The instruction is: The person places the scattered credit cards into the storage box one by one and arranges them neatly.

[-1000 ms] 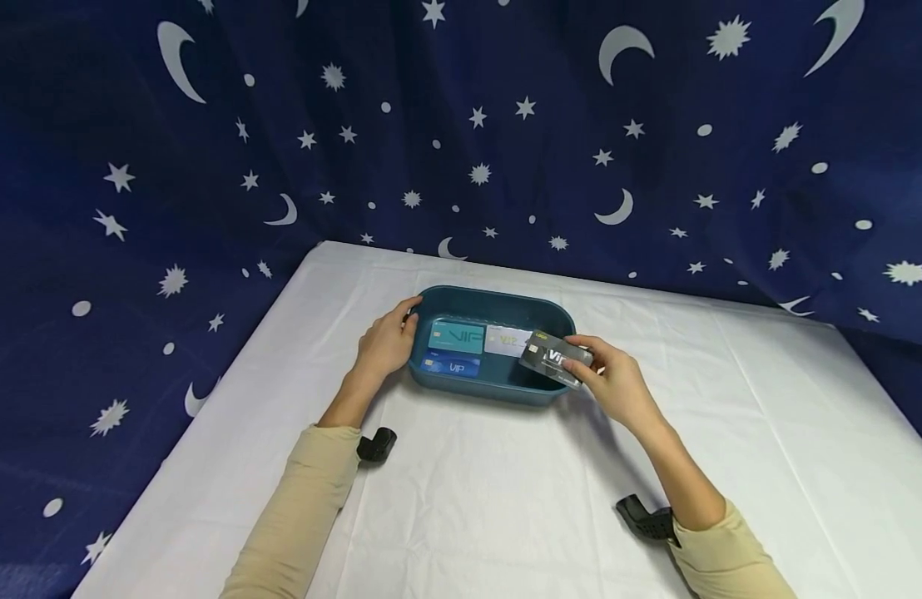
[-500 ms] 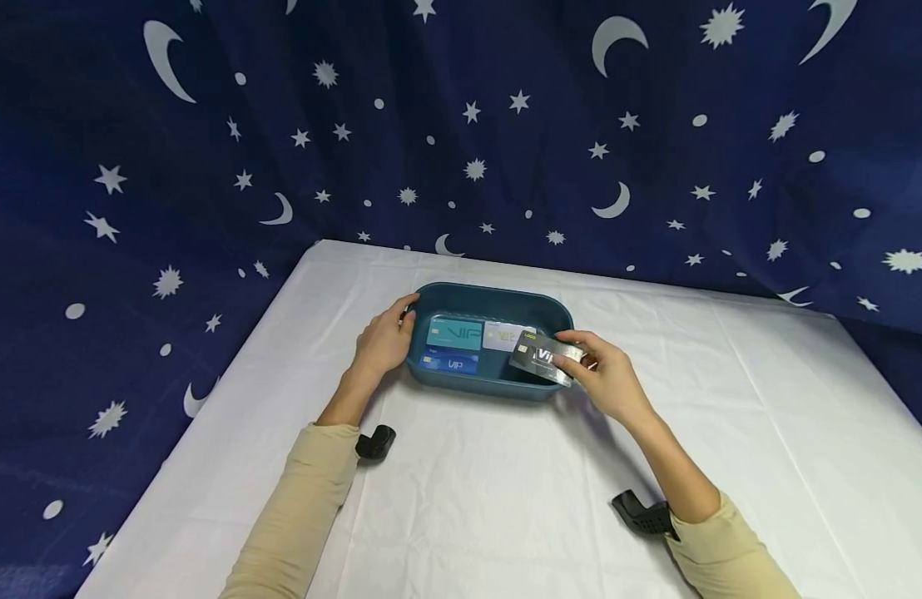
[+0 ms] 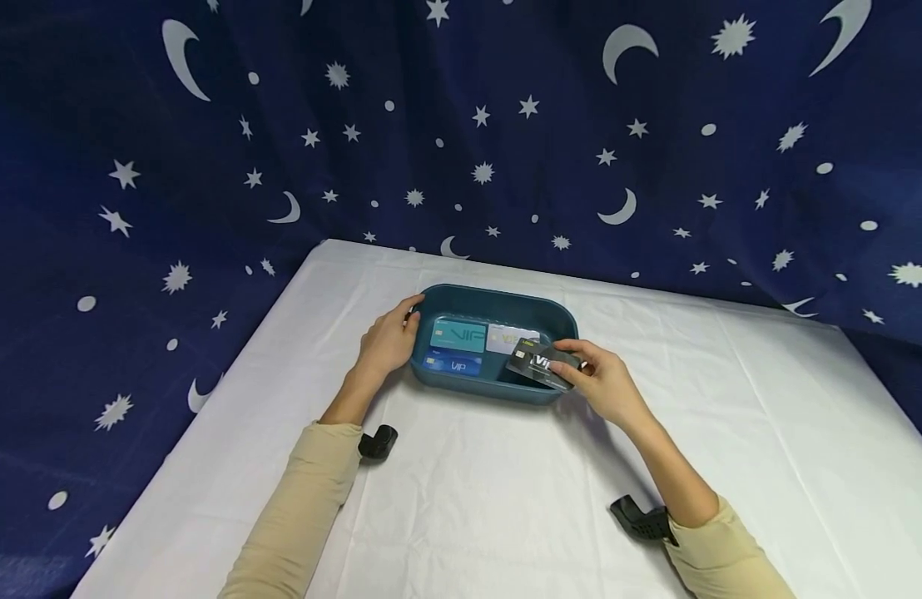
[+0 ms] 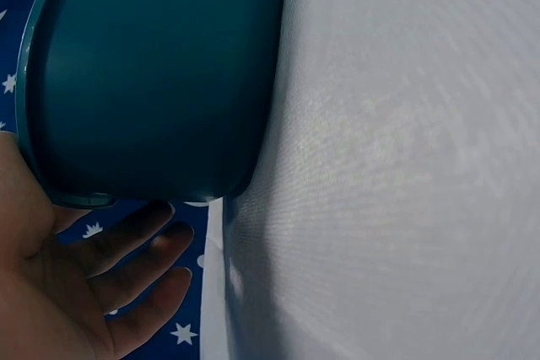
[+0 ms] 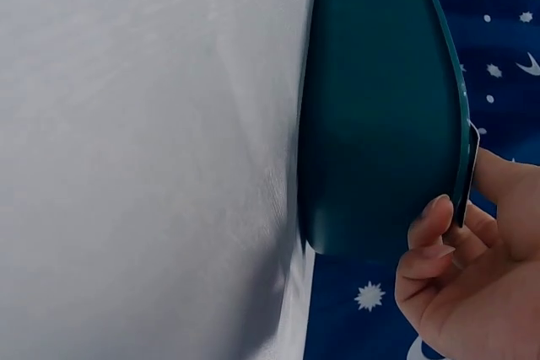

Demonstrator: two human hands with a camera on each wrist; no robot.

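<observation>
A dark teal plastic box (image 3: 479, 388) stands on the white cloth. Flat inside it lie a teal VIP card (image 3: 458, 336), a blue VIP card (image 3: 452, 363) below that, and a silver-white VIP card (image 3: 502, 339) to the right. My right hand (image 3: 607, 384) pinches a black VIP card (image 3: 527, 363) between thumb and fingers, tilted over the box's front right corner and partly covering the white card. The right wrist view shows this hand (image 5: 485, 259) beside the rim. At the box's left end my left hand (image 3: 389, 341) touches the rim, its fingers (image 4: 135, 280) loosely extended.
The white tablecloth (image 3: 461, 499) surrounds the box. Behind and to the left hangs a dark blue curtain (image 3: 401, 158) with moons and stars. A black wrist camera (image 3: 379, 443) sits on the left wrist and another black camera (image 3: 641, 520) on the right.
My right hand has shifted a little to the left, carrying the black card farther over the box. The left hand and the cards lying in the box keep their places.
</observation>
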